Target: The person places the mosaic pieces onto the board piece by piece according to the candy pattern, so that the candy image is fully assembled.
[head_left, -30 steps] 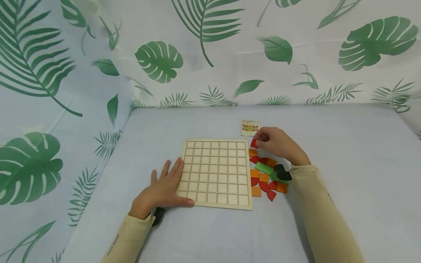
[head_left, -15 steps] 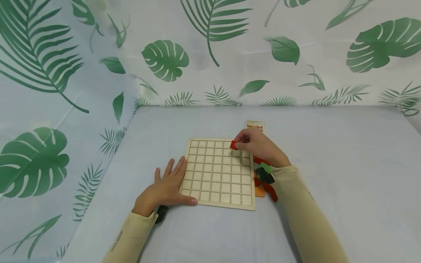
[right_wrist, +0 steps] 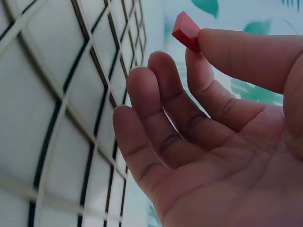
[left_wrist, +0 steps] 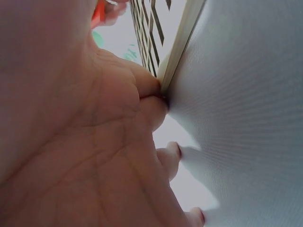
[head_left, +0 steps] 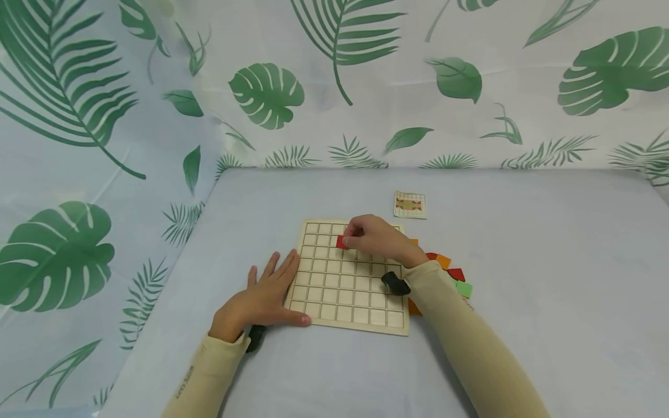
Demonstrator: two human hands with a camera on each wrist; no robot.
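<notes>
Red tile is pinched between thumb and forefinger of the right hand; the other three fingers are loosely curled and held clear of it. Tile is held over the board, above the second row from the far edge, near the middle columns. In the right wrist view the tile is seen tilted, one corner pointed up and away from the palm; its long axis cannot be made out, as roughly half is covered by the fingertips. Whether it touches the board cannot be told.

Left hand is laid flat at the board's left near corner, fingers straight and spread, thumb pressed along the near edge. In the left wrist view only palm, fingertips and the board edge are seen, at close range and blurred.

Loose tiles, orange, red and green, lie just right of the board; most are hidden by the right forearm. A pattern card lies beyond the board's far right corner; its detail is too small to read.
</notes>
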